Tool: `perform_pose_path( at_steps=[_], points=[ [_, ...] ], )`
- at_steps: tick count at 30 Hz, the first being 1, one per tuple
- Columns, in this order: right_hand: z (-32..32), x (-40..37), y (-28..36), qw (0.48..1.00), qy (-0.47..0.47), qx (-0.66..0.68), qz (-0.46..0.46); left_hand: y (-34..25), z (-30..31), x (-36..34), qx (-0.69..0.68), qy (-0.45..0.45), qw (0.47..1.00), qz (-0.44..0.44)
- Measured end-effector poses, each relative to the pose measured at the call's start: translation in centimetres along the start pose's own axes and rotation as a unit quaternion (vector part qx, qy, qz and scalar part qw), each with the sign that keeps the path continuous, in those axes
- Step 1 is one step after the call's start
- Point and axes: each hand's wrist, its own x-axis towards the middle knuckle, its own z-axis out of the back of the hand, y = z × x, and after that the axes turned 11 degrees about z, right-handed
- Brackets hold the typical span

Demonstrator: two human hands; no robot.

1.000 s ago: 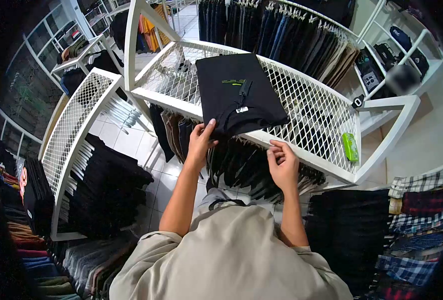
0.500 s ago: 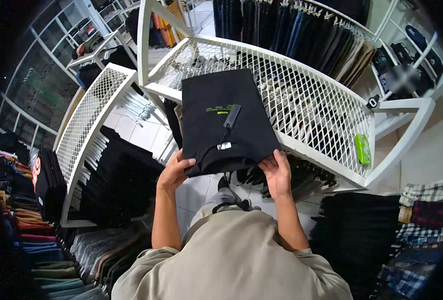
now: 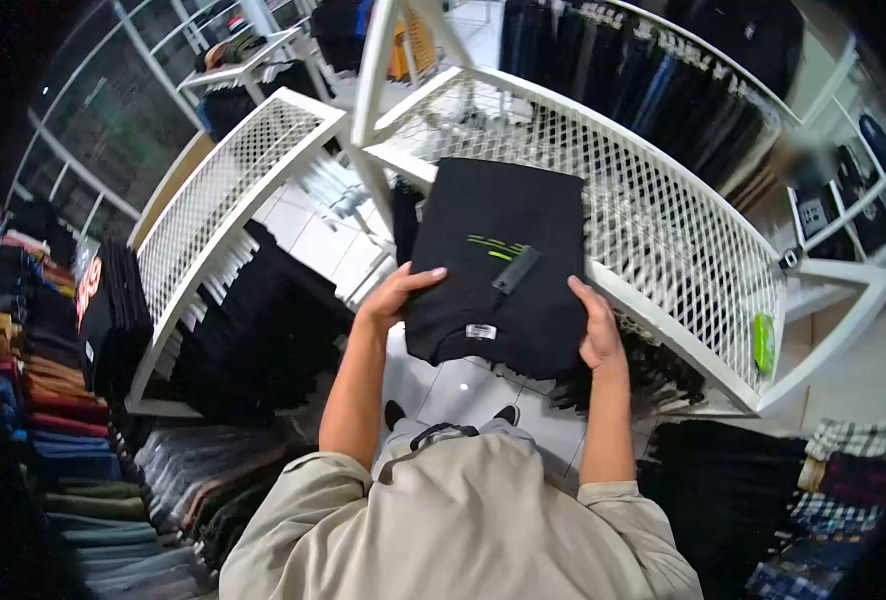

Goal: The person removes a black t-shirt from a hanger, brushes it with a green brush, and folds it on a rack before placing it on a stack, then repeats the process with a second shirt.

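Observation:
A folded black T-shirt (image 3: 463, 220) with small green print is held out in front of me, its collar toward my body. A dark hang tag (image 3: 516, 270) lies on it, and a white neck label (image 3: 480, 331) shows at the collar. My left hand (image 3: 400, 292) grips the shirt's left side, thumb on top and fingers underneath. On the opposite edge, my right hand (image 3: 597, 325) holds the shirt, its fingers mostly hidden. Just beyond and partly below the shirt is a white mesh shelf (image 3: 653, 235).
A second mesh shelf (image 3: 233, 175) stands at left, with black garments (image 3: 253, 330) hanging under it. A green packet (image 3: 763, 343) lies on the main shelf's right end. Jeans (image 3: 623, 70) hang behind; folded clothes (image 3: 73, 420) line the left and checked shirts (image 3: 853, 470) the right.
The shirt and both hands have shifted right in view. My left thumb now reaches farther over the shirt, and my right hand sits higher along its edge. The surroundings have also shifted as my view turned.

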Motion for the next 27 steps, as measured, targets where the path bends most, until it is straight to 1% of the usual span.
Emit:
perform_pose_path(
  at_steps=[1,2,3,5,6,7,8,9,11,13,15,17,19,21,23,24,26,27],
  points=[
    [-1.1,0.2,0.3,0.999,0.008,-0.041,-0.006,-0.1,1.0,-0.3,0.010,0.026,1.000,-0.002],
    [-0.5,1.1,-1.2,0.998,-0.023,-0.056,-0.014,0.0,1.9,-0.9,0.021,0.045,0.999,-0.020],
    [-1.9,1.1,-1.5,0.997,-0.050,-0.039,-0.032,0.2,3.0,-2.0,0.017,0.051,0.998,-0.028],
    [-5.3,0.7,-2.7,0.993,-0.046,-0.098,-0.040,0.2,5.9,-4.5,0.015,0.058,0.998,-0.020],
    [-7.6,0.5,-3.3,0.991,-0.030,-0.131,-0.014,1.4,7.9,-4.9,0.001,0.039,0.999,-0.032],
    [-10.1,0.2,-4.8,0.987,-0.009,-0.161,0.013,1.0,9.3,-7.0,0.006,0.033,0.998,-0.046],
    [-11.7,0.3,-6.8,0.986,-0.006,-0.167,0.013,1.2,11.5,-8.6,-0.004,0.043,0.998,-0.049],
    [-13.0,0.7,-8.9,0.988,0.031,-0.152,0.018,1.5,13.9,-10.4,-0.014,0.053,0.997,-0.050],
    [-18.2,0.4,-12.5,0.989,0.058,-0.138,0.011,1.1,18.4,-14.9,-0.005,0.022,0.997,-0.076],
    [-24.7,-0.2,-15.0,0.983,0.100,-0.152,0.015,0.2,22.3,-20.0,-0.013,-0.004,0.995,-0.101],
    [-30.0,-0.8,-18.6,0.983,0.132,-0.121,0.026,0.7,26.1,-24.7,-0.063,-0.067,0.982,-0.164],
    [-35.6,-1.9,-20.8,0.978,0.173,-0.115,0.014,0.9,29.8,-29.0,-0.078,-0.089,0.978,-0.171],
    [-41.1,-2.9,-22.0,0.965,0.222,-0.134,0.034,1.3,32.8,-32.3,-0.089,-0.127,0.969,-0.195],
    [-45.2,-3.0,-22.8,0.961,0.232,-0.147,0.020,0.8,35.0,-35.4,-0.095,-0.145,0.961,-0.215],
    [-48.5,-3.7,-24.1,0.950,0.259,-0.171,0.036,0.8,36.6,-38.4,-0.112,-0.179,0.950,-0.231],
    [-49.3,-3.4,-24.7,0.942,0.280,-0.181,0.035,0.9,37.4,-39.4,-0.114,-0.183,0.948,-0.235],
    [-51.0,-3.8,-25.6,0.941,0.287,-0.173,0.037,1.3,38.8,-40.9,-0.079,-0.190,0.936,-0.287],
    [-51.3,-3.7,-25.2,0.942,0.288,-0.165,0.037,1.2,38.4,-41.1,-0.085,-0.195,0.933,-0.290]
  ],
)
